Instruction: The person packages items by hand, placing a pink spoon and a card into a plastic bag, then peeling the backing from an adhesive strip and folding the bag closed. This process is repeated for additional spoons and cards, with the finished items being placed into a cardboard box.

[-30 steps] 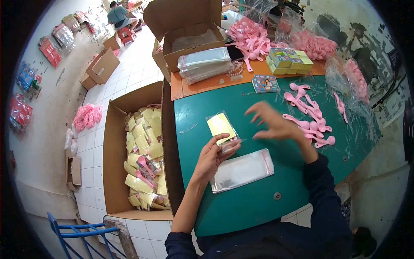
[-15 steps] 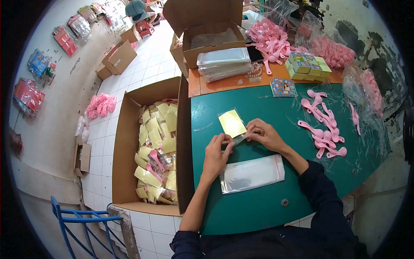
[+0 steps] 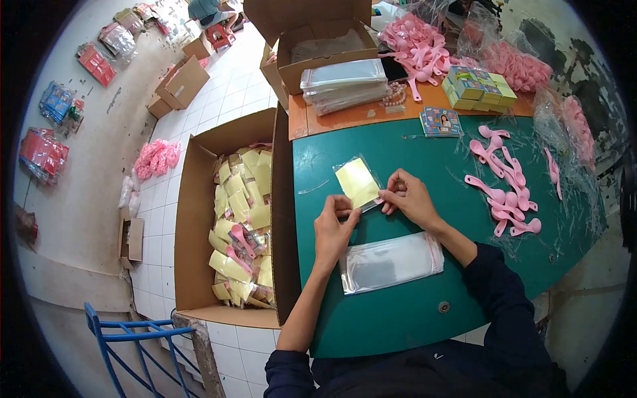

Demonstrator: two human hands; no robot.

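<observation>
A clear plastic bag with a pale yellow card (image 3: pixel 357 180) inside lies on the green table, slightly tilted. My left hand (image 3: pixel 336 229) pinches its lower left corner between thumb and fingers. At the lower right corner, my right hand (image 3: pixel 409 200) also grips the bag with thumb and fingertips. A bit of pink shows by the right fingertips; I cannot make out what it is. Just below my hands lies a stack of flat clear plastic bags (image 3: pixel 393 263). Pink spoons (image 3: pixel 507 192) are scattered to the right of my right hand.
Left of the table stands a cardboard box (image 3: pixel 192 278) filled with packed yellow-card bags. Further back are a small stack of printed cards (image 3: pixel 441 122), card bundles (image 3: pixel 479 90), more clear bags (image 3: pixel 345 86) and an open carton (image 3: pixel 325 53). A person (image 3: pixel 204 10) sits far off.
My fingers have moved up onto the card's lower corners, where a loose bag end showed below it before. The whole view has shifted slightly.
</observation>
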